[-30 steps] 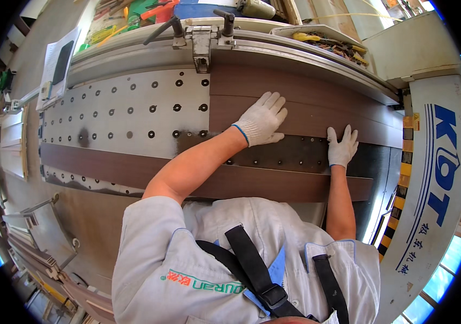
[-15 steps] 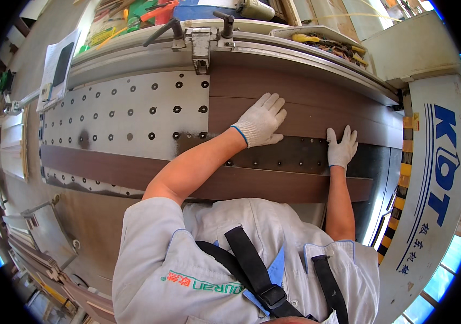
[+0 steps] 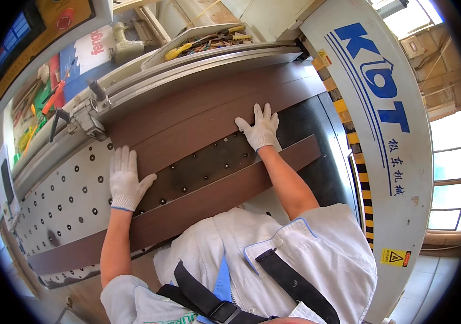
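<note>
Two dark brown boards (image 3: 203, 121) lie side by side along the metal fence at the back of the machine table. My left hand (image 3: 128, 181), in a white knitted glove, rests at the left end of these boards, its fingers stretched out flat and thumb apart. At the near edge of the boards, farther right, my gloved right hand (image 3: 259, 129) touches with spread fingers. Neither hand grips anything. A separate narrow brown strip (image 3: 203, 200) lies nearer to me, under my forearms, with a dark strip of table between it and the boards.
The perforated table (image 3: 73, 189) extends left. A clamp (image 3: 87, 119) sits on the fence (image 3: 171, 81). Behind are a tray of small tools (image 3: 209, 46) and a control panel (image 3: 41, 32). A large white machine housing (image 3: 371, 119) with a yellow-black striped edge stands at the right.
My view has turned toward the right. The left hand has moved from the top of the boards to their left end. My right hand stays at the near edge.
</note>
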A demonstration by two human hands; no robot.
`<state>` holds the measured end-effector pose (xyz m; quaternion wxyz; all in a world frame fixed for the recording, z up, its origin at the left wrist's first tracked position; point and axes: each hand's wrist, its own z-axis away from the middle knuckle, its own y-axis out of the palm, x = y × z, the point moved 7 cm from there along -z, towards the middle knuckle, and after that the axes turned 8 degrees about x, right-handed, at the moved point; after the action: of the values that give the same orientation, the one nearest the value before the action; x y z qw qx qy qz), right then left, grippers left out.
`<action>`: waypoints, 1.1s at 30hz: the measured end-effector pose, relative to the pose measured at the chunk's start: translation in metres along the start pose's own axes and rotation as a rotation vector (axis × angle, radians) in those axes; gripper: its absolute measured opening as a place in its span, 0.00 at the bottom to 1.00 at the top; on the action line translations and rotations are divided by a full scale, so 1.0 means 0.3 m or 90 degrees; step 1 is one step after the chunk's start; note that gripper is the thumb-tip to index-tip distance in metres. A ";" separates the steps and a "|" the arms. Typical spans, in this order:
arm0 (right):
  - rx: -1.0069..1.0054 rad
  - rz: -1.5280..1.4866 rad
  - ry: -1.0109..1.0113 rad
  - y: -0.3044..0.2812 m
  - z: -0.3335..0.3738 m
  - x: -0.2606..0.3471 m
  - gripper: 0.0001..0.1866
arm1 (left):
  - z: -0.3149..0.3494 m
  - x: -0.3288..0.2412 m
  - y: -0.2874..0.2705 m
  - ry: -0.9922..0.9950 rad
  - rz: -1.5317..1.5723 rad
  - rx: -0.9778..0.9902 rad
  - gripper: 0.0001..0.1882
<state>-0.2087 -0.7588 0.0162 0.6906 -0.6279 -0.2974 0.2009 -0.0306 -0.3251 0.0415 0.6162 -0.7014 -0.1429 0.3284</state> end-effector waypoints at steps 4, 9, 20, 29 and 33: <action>-0.008 0.015 -0.005 -0.001 0.001 -0.001 0.56 | 0.070 0.070 0.022 -0.080 0.020 -0.034 0.52; 0.008 0.014 -0.013 -0.025 0.002 0.021 0.56 | 0.085 0.061 0.026 -0.148 0.129 -0.064 0.52; -0.056 0.068 -0.095 -0.046 -0.006 0.051 0.46 | 0.120 0.094 0.060 -0.166 0.225 -0.153 0.47; -0.007 0.108 0.000 0.044 -0.044 -0.031 0.49 | 0.113 0.087 0.053 -0.166 0.182 -0.123 0.56; -0.046 0.120 -0.040 0.042 -0.033 -0.044 0.48 | 0.103 0.081 0.049 -0.155 0.178 -0.106 0.56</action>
<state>-0.2108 -0.7730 0.0013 0.6358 -0.6712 -0.2655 0.2735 -0.0352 -0.2893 0.0198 0.4830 -0.7180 -0.1441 0.4799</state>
